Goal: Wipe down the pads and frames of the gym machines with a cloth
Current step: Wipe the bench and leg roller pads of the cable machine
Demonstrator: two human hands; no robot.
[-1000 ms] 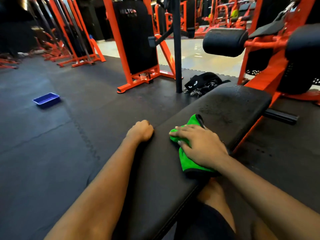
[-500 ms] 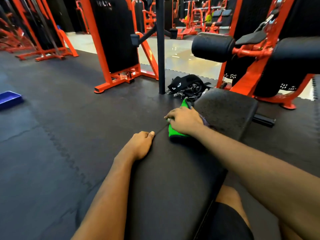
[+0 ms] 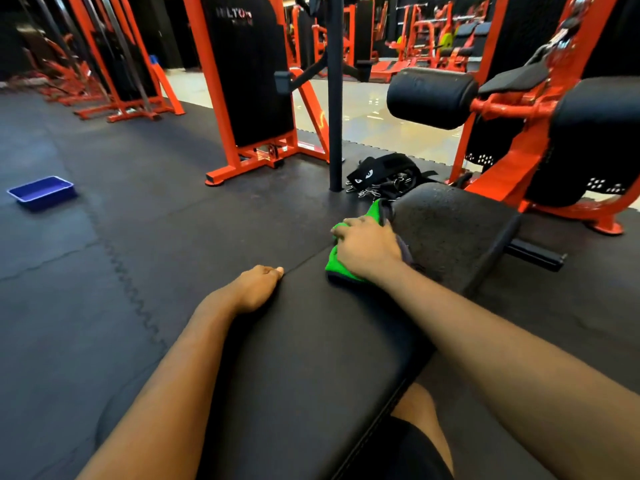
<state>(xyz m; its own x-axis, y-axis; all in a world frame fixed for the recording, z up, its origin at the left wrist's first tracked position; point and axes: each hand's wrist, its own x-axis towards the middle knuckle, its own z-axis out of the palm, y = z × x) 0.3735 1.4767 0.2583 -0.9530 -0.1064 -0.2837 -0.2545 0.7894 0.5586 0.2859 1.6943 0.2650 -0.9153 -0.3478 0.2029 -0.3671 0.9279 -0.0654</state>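
Blk near pad (image 3: 311,341) smooth, vinyl-type w/ slight sheen; far pad (image 3: 450,230) grainy, matt. Green cloth (image 3: 337,263) soft fabric. Orange frames (image 3: 502,178) glossy painted metal. Matt rubber-type floor mats (image 3: 138,237); blue plastic tray (image 3: 41,192).

My green cloth (image 3: 336,263), dark-edged and bunched, lies gripped under my right hand (image 3: 369,252) at the far end of the long black pad (image 3: 311,348), its far corner lifted against the speckled seat pad (image 3: 453,230).
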